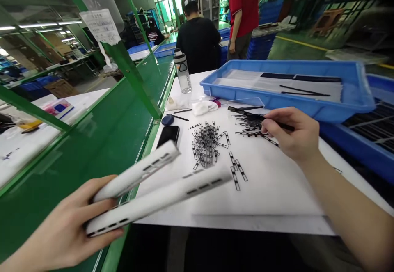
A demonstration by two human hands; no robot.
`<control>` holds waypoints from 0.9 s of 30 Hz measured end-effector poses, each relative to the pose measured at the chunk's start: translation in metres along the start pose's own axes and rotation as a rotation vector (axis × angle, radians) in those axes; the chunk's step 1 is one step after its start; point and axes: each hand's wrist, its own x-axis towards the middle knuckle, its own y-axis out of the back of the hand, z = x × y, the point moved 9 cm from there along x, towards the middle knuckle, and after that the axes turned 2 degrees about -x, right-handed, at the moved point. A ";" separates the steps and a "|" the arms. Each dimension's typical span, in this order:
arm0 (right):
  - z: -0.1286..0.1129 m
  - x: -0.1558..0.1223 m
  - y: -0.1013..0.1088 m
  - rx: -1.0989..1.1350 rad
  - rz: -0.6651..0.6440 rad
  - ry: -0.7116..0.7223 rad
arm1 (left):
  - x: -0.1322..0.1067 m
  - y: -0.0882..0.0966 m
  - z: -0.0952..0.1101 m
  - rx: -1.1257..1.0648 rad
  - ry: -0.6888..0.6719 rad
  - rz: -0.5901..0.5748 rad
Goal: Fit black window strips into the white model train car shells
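My left hand [72, 218] is closed around two white tubes that look like rolled sheets, with fingers between them. The upper white roll [138, 171] and the lower white roll [163, 198] both carry rows of short black marks. My right hand [292, 134] pinches a slim black stick-like piece [285, 126] whose exact kind I cannot make out. Its fingertips are over a pile of small black frame-shaped strips [250, 126] on the white table. A second pile of frame strips [206, 142] lies left of it, with several loose strips [237, 169] nearer me.
A blue tray [277, 97] with black strips on white sheets stands at the back right. A water bottle [184, 73], a phone [168, 136] and a dark round object [168, 120] line the left side. A green post [135, 75] rises beside the table. A seated person [197, 38] works ahead.
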 end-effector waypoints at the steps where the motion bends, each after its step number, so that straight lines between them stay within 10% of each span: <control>1: 0.000 0.004 0.006 0.024 0.028 0.009 | 0.021 -0.005 0.022 -0.040 -0.078 -0.012; 10: 0.015 0.032 0.046 0.185 0.161 0.004 | 0.159 -0.059 0.111 -0.065 -0.330 -0.087; 17: 0.015 0.037 0.051 0.192 0.152 0.012 | 0.169 -0.074 0.137 -0.089 -0.403 -0.066; 27: 0.009 0.037 0.053 0.295 0.176 -0.059 | 0.144 -0.027 0.130 -0.342 -0.245 0.158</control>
